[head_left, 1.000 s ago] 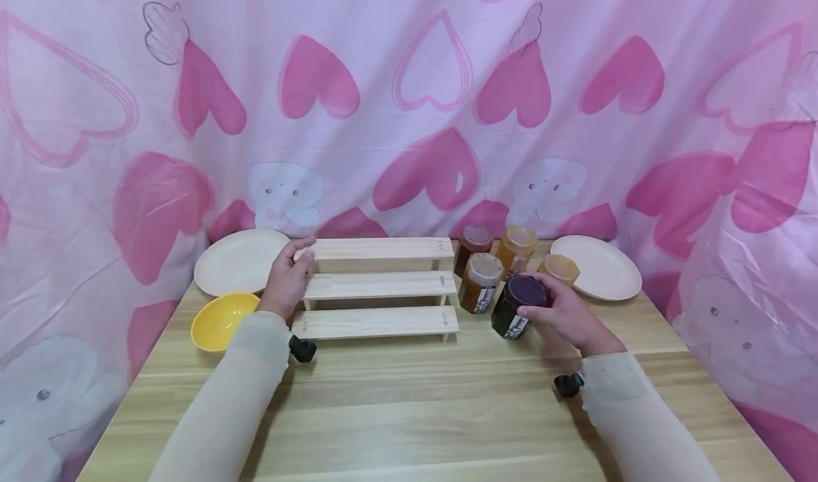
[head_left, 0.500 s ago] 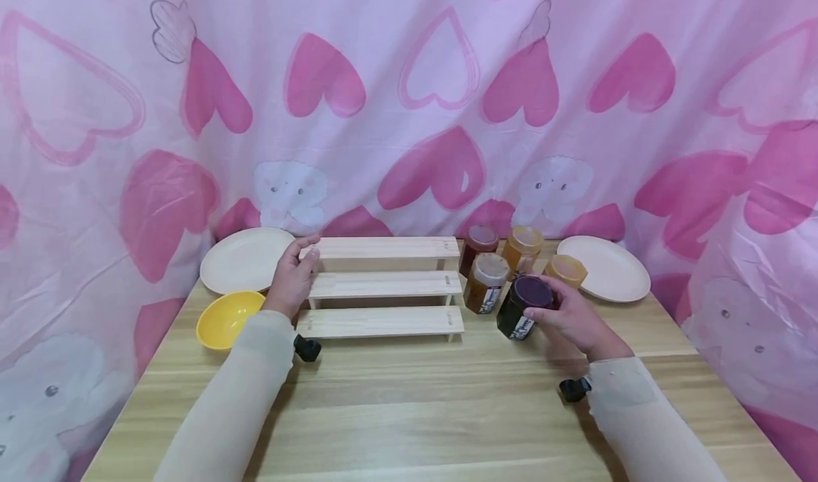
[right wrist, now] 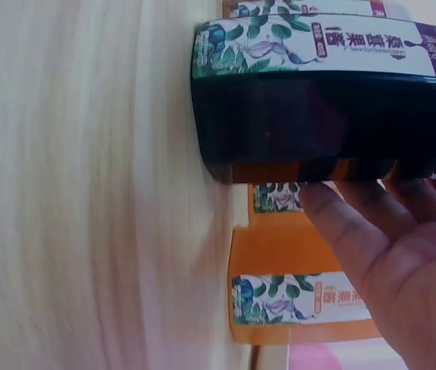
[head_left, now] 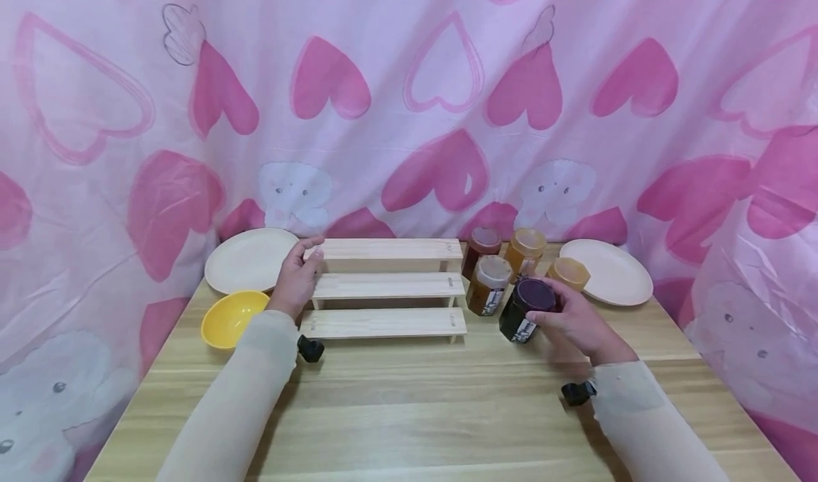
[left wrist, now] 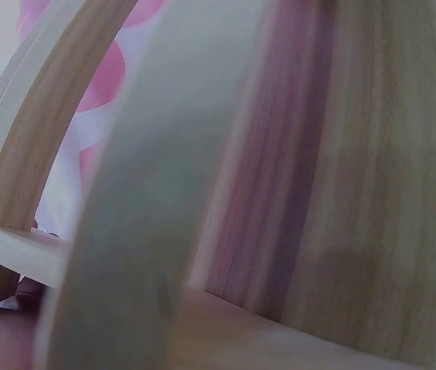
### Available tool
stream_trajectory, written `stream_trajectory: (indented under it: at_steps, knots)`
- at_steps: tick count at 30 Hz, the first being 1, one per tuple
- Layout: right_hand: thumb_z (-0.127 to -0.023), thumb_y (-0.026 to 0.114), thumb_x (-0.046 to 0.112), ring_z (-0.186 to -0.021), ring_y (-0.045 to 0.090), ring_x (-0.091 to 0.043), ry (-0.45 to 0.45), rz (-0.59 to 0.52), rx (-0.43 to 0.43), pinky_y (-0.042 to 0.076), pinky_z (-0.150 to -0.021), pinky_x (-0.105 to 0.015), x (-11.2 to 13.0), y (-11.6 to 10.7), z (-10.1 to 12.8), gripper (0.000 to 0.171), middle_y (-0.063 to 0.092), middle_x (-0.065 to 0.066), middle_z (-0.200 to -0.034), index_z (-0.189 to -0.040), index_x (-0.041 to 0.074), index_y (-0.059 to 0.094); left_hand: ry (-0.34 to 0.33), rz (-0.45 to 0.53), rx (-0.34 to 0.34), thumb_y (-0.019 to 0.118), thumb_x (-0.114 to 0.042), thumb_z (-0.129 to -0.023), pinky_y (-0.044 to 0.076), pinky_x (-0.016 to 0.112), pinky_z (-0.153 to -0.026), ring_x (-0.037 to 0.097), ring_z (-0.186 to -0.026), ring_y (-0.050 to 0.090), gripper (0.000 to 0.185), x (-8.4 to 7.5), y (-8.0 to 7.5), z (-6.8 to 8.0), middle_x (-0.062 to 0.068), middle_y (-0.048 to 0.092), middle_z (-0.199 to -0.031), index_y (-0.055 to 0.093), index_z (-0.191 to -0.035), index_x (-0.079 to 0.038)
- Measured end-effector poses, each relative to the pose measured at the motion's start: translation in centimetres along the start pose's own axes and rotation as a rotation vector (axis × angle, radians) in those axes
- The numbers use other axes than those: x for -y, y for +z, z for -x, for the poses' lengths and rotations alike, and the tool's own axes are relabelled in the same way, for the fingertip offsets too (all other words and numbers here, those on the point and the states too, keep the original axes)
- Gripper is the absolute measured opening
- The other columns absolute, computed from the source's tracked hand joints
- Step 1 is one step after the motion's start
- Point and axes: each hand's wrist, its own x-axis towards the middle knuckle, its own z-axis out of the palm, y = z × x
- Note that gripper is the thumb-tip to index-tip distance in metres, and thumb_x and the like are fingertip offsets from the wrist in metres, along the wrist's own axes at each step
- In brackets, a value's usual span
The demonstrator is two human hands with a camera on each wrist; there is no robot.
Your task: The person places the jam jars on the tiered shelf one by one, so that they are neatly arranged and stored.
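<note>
My right hand [head_left: 580, 326] grips a dark jam jar [head_left: 515, 317] with a purple lid, thumb in front and fingers round the far side. In the right wrist view the jar's printed label [right wrist: 318, 46] shows, and its base is right at the tabletop. At the left end of a three-tier wooden display stand [head_left: 383, 321], my left hand [head_left: 294, 285] holds the side near the top shelf, thumb and forefinger at its end. The left wrist view is mostly filled by the stand's pale wood [left wrist: 156, 154], with part of the hand low in the corner.
Behind the dark jar stand a jar with a whitish lid [head_left: 488, 287], a reddish jar [head_left: 481, 248] and two yellow-orange jars, one [head_left: 567, 272] behind my right hand. A cream plate [head_left: 616, 272] lies back right, another [head_left: 246, 258] back left, behind a yellow bowl [head_left: 233, 319].
</note>
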Motion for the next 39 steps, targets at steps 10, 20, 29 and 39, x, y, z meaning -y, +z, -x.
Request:
stream_trajectory:
  at_steps: [10, 20, 29, 39]
  knots:
    - [-0.088, 0.087, 0.017, -0.12, 0.06, -0.01, 0.016, 0.046, -0.058, 0.049, -0.094, -0.016, 0.4, 0.8, 1.2, 0.073, 0.061, -0.026, -0.143, -0.152, 0.005, 0.053, -0.004, -0.003, 0.0, 0.049, -0.035, -0.113, 0.038, 0.021, -0.06, 0.006, -0.061, 0.038, 0.042, 0.1, 0.5, 0.4, -0.008, 0.042, -0.08, 0.052, -0.15, -0.015]
    - [-0.087, 0.088, 0.015, -0.11, 0.065, -0.008, -0.036, 0.018, -0.038, 0.054, -0.089, -0.022, 3.0, 1.6, 1.9, 0.068, 0.066, -0.022, -0.134, -0.147, 0.008, 0.058, -0.004, 0.018, -0.008, 0.05, -0.03, -0.113, 0.038, 0.02, -0.06, 0.006, -0.06, 0.039, 0.04, -0.1, 0.5, 0.6, -0.008, 0.039, -0.072, 0.053, -0.149, -0.014]
    - [-0.086, 0.086, 0.007, -0.104, 0.07, -0.014, -0.156, -0.012, 0.001, 0.058, -0.086, -0.028, 6.5, 2.4, 2.2, 0.061, 0.071, -0.015, -0.124, -0.142, 0.006, 0.062, 0.005, -0.008, -0.027, 0.05, -0.035, -0.113, 0.038, 0.021, -0.061, 0.007, -0.063, 0.039, 0.041, 0.3, 0.4, 0.2, -0.006, 0.04, -0.08, 0.053, -0.149, -0.015]
    - [-0.086, 0.087, 0.01, -0.105, 0.068, -0.02, -0.124, -0.043, 0.0, 0.059, -0.085, -0.031, 10.5, 3.5, 1.7, 0.066, 0.068, -0.017, -0.13, -0.146, 0.008, 0.06, 0.014, 0.005, -0.033, 0.051, -0.033, -0.113, 0.038, 0.021, -0.06, 0.007, -0.063, 0.04, 0.039, 0.0, 0.3, 0.2, -0.005, 0.042, -0.08, 0.054, -0.148, -0.016]
